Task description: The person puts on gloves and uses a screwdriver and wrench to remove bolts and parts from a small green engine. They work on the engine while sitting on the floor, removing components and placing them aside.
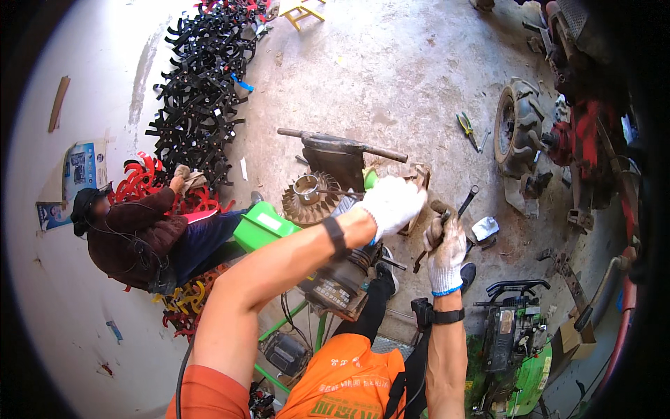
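My left hand (393,204), in a white glove, is closed above the machine, with what it grips hidden; a thin rod (340,192) runs from beside it toward a metal collar (305,187) on a finned wheel (294,208). My right hand (447,255), also gloved, grips a dark, dirty metal part (438,216) to the right. Below my left arm is a greasy engine body (328,290) on a green frame (289,314), with a green housing (258,225). A dark plate with a crossbar (342,145) stands behind the wheel.
A person in a dark hat (129,244) crouches left beside piled black (199,98) and red blades (139,178). Pliers (465,127), a tire (515,119) and red machinery (590,146) lie right. A green engine machine (523,349) is at lower right; a yellow stool (300,14) stands behind.
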A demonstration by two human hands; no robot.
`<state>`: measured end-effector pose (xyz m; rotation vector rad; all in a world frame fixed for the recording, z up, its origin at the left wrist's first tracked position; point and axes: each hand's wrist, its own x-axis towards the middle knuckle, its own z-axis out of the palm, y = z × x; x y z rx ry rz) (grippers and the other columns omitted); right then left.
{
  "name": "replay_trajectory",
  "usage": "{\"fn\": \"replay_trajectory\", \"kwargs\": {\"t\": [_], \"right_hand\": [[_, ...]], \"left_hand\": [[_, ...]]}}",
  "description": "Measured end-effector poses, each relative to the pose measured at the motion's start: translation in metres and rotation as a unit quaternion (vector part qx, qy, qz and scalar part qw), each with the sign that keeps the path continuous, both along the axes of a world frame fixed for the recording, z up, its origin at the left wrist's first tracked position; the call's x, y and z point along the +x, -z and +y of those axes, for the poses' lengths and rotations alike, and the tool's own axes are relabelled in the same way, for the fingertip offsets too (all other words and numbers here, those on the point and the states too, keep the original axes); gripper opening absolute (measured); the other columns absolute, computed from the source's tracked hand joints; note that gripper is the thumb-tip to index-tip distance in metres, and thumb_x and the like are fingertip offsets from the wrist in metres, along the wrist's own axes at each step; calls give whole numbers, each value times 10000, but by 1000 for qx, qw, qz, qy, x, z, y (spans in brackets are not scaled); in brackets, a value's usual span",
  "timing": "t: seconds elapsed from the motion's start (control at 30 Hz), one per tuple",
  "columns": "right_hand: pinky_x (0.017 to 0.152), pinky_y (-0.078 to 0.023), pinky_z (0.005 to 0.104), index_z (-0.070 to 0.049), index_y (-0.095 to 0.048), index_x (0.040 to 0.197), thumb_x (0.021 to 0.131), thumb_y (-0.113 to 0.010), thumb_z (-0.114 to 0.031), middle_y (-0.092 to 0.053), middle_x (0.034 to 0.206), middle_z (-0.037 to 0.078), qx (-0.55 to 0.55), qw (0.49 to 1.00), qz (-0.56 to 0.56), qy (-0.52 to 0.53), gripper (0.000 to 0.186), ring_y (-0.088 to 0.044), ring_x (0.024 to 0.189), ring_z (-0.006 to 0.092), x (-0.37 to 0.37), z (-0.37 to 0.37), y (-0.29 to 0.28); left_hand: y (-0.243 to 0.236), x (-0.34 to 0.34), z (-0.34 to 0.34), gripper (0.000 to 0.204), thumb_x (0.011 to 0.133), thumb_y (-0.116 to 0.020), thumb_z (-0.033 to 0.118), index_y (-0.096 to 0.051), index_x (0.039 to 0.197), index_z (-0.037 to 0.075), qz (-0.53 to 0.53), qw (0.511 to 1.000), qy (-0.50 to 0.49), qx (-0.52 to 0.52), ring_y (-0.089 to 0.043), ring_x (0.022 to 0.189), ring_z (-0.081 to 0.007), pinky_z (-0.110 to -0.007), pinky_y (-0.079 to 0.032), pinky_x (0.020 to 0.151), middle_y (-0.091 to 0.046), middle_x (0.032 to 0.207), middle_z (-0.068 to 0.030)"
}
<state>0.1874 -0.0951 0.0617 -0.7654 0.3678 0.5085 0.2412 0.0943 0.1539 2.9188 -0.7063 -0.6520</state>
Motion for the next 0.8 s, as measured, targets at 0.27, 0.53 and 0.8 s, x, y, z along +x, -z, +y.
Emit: {"fn": "replay_trajectory", "kwargs": {"t": [0.27,0.53,0.8], "right_hand": [[515,-257,289,-3,-652,1364,1212,-491,-421,-345,704,-51,-18,998,68,-8,472,-295,573,94,-19,9,-9],[532,-321,291,-131,-630,1177,1191,-555,-407,-441,728,-26,-31,997,60,-32,287,-368,590,119,-32,11,-22],[529,-328,299,-128,-630,1171,1198,-547,-378,-437,744,-29,-43,992,117,-27,265,-378,599,114,-33,17,-30]], "left_hand": [[-96,-65,54,279,928,-656,108,-637,1202,60,53,996,25,-69,-683,1011,-333,-461,-590,858,-660,1065,-124],[-141,-124,118,686,676,-807,-30,-627,1337,15,114,984,0,-138,-608,1363,-425,-473,-560,1122,-667,1366,-172],[-178,-131,103,391,847,-730,97,-677,1226,15,86,990,50,-101,-675,1275,-419,-469,-602,1053,-681,1318,-161]]}}
